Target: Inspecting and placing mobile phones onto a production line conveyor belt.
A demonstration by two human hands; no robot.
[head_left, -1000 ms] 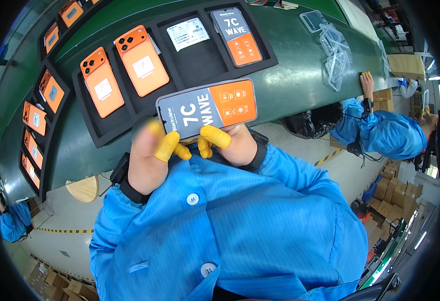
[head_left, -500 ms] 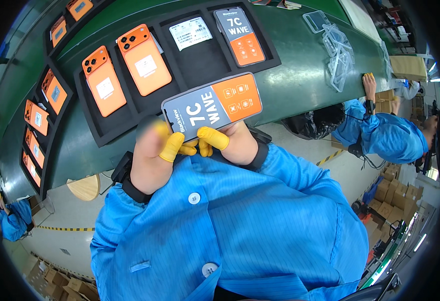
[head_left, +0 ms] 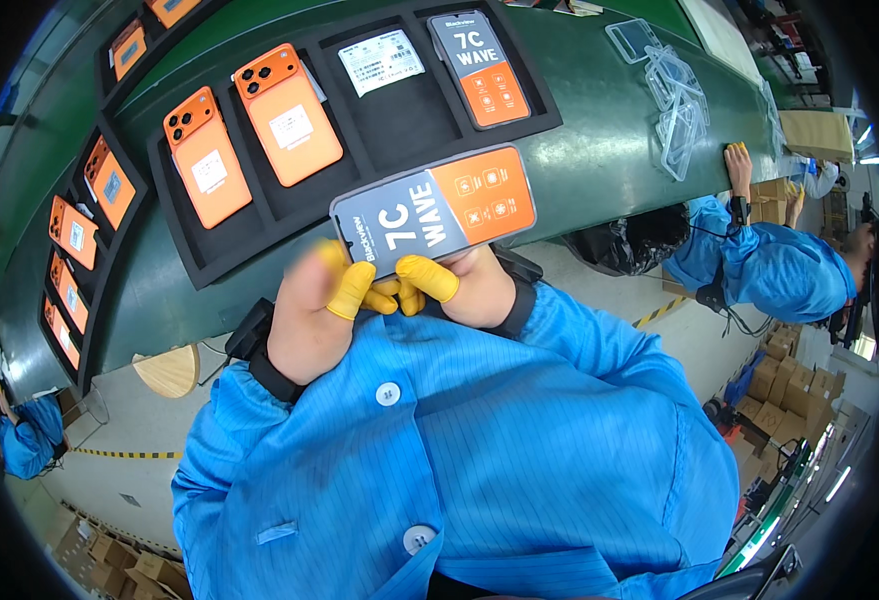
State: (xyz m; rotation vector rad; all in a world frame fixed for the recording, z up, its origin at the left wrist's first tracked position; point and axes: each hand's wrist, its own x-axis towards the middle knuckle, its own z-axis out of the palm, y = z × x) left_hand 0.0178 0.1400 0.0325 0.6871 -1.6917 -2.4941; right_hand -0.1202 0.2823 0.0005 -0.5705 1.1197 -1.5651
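Each hand curled against the phone

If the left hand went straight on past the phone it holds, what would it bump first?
Probably the black tray beyond the held phone, though the left hand might pass above it; height is unclear.

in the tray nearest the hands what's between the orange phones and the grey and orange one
In the head view, one black compartment lies between them, with a white printed label at its far end and no phone showing in it.
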